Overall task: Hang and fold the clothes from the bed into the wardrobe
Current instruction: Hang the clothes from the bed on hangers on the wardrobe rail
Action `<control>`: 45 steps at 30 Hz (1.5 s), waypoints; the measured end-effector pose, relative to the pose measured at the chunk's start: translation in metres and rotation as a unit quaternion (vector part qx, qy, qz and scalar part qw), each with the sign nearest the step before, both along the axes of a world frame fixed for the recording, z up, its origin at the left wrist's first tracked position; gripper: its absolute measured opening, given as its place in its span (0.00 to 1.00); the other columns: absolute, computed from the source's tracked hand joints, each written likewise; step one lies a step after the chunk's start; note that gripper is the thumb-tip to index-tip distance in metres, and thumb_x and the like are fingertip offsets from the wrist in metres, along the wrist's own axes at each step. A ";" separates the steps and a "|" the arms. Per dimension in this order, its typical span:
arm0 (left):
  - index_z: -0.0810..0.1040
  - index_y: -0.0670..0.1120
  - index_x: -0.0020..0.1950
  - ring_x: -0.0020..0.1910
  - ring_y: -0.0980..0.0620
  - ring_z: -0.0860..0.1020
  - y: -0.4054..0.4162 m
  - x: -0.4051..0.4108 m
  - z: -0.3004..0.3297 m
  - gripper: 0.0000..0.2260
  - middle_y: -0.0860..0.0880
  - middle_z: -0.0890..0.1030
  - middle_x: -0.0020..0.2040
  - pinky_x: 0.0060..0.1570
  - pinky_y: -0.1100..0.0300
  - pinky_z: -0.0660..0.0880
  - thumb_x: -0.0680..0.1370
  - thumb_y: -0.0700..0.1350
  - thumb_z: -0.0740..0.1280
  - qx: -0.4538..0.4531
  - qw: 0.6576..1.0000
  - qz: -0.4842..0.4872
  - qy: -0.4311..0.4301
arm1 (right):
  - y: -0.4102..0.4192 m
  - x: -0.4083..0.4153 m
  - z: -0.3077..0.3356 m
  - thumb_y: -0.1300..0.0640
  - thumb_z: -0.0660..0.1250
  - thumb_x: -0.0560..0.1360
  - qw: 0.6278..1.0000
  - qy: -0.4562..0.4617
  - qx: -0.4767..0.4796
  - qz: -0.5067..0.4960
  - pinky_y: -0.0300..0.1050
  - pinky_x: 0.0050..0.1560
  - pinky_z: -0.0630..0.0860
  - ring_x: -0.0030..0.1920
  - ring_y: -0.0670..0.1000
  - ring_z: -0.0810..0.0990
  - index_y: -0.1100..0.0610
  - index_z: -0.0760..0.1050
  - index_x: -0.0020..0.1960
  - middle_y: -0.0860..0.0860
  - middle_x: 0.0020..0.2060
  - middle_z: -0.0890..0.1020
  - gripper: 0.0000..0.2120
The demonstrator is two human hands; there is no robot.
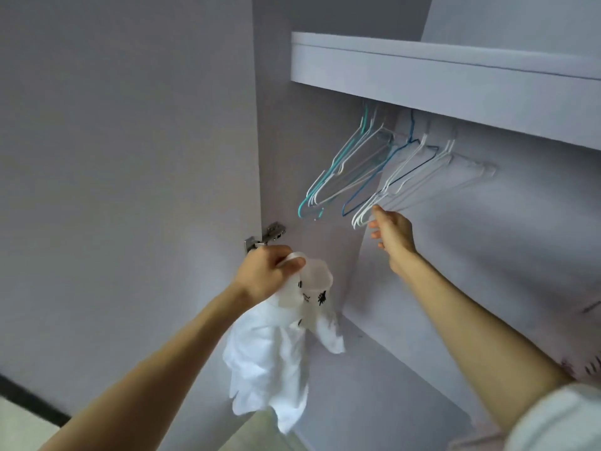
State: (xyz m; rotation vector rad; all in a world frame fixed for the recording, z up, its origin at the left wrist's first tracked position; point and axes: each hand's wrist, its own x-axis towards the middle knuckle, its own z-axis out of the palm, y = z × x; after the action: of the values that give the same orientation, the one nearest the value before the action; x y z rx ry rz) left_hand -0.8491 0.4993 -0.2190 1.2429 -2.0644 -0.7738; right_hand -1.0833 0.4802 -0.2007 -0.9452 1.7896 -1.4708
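Item: white cotton garment with small black printed motifs (276, 346). Location: lower centre of the frame, hanging free in front of the open pale lilac wardrobe (455, 255). It is bunched at its top edge and droops in loose folds; which part is collar and which is sleeve cannot be told.

Left hand (266, 276): clenched around the top of the garment, centre of the frame, just below the metal door hinge (265, 239).

Right hand (392, 232): raised to the right of centre, fingers loosely spread, its upper fingertip touching the lower corner of a white wire hanger (403, 187). No grip is closed on it yet.

Stock on the rail, upper centre: teal and white wire hangers (338, 170) to the left, one dark blue wire hanger (367, 187) in the middle, further white ones to the right. All are empty and crowded together, tilted, under the white wardrobe shelf (422, 73). The rail itself is mostly hidden.

Step in hand, as judged: taking one hanger down for the garment.

Handling notes:
- The white hangers lie nested; pinch a single wire so that the neighbours do not come along.
- Lift the hook up and off the rail rather than pulling straight out, since the hooks sit close together and may snag.
- Keep the garment gripped high so that its hem stays off the wardrobe floor.
- Find the neck opening before threading the hanger, as the bunched cloth hides it.
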 end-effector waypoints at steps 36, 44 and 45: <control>0.69 0.42 0.30 0.26 0.56 0.61 0.034 0.004 0.016 0.17 0.55 0.63 0.23 0.28 0.67 0.61 0.76 0.45 0.69 0.069 0.997 -0.011 0.034 | 0.039 -0.045 0.055 0.56 0.58 0.80 0.995 -0.099 -0.010 0.004 0.33 0.20 0.52 0.19 0.45 0.56 0.54 0.59 0.33 0.50 0.26 0.59 0.17; 0.62 0.47 0.27 0.25 0.56 0.61 0.032 0.013 0.020 0.21 0.54 0.62 0.21 0.27 0.67 0.61 0.76 0.44 0.68 0.059 0.998 0.004 0.008 | 0.027 -0.035 0.056 0.58 0.56 0.78 0.992 0.110 0.050 -0.033 0.38 0.27 0.60 0.26 0.52 0.64 0.56 0.63 0.29 0.53 0.26 0.67 0.18; 0.62 0.47 0.26 0.25 0.56 0.62 0.031 0.014 0.021 0.22 0.54 0.63 0.20 0.27 0.67 0.61 0.76 0.44 0.68 0.060 0.998 0.009 0.007 | 0.027 -0.036 0.054 0.59 0.55 0.79 0.995 0.091 0.035 -0.025 0.36 0.26 0.59 0.26 0.51 0.62 0.56 0.63 0.30 0.53 0.26 0.66 0.18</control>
State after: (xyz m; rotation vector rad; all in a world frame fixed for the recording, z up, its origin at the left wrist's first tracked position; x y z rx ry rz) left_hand -0.8349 0.5302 -0.1984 1.3142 -2.0176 -0.9070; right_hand -1.1193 0.5074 -0.1472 -1.0332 1.9963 -1.3800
